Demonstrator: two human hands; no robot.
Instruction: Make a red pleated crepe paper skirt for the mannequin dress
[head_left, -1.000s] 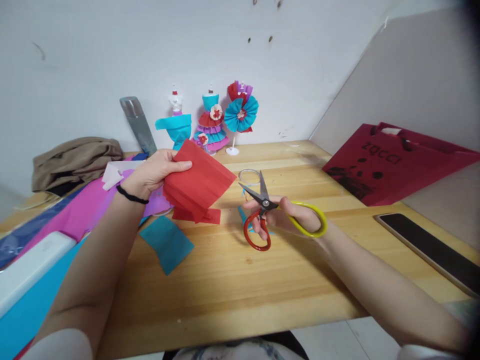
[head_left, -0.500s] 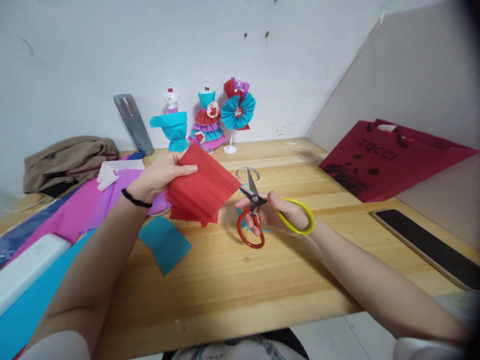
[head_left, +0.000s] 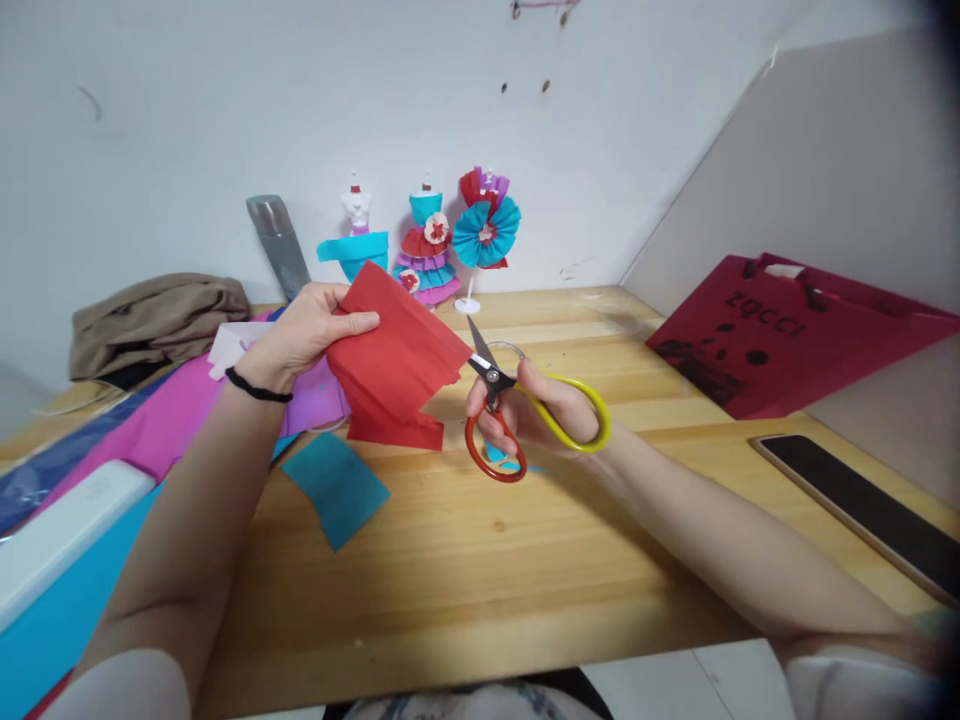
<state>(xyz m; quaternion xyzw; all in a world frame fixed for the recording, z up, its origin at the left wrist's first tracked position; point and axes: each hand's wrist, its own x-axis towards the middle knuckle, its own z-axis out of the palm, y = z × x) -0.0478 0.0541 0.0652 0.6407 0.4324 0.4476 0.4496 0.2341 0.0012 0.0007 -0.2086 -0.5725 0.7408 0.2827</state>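
Scissors (head_left: 493,378) and red paper (head_left: 397,345) meet over the middle of the bench (head_left: 465,600). The left hand (head_left: 319,325) pinches the paper at its far left edge, thumb on top; the right hand (head_left: 531,418) grips the scissors with its digits through the red and yellow loops. The blades stand parted at the paper's right corner; whether any paper lies between them cannot be told. Progress, as judged: the red paper appears unfinished, being broad and uneven along its near right edge, and cutting seems barely started here. A teal piece (head_left: 337,490), apparently cut to size, lies to the near left. Of three display forms at the far side, the middle form (head_left: 425,250) and right form (head_left: 486,232) carry ruffles and rosettes, whereas the left form (head_left: 356,210) shows only a loose blue piece and looks less complete. Surroundings: blue scraps (head_left: 501,458) lie beneath the right hand and a clear ring (head_left: 508,350) just beyond it, both liable to snag. Purple paper (head_left: 319,402) and pink paper (head_left: 176,415) crowd the left; a red bag (head_left: 795,345) and a phone (head_left: 862,505) rest well apart at right.
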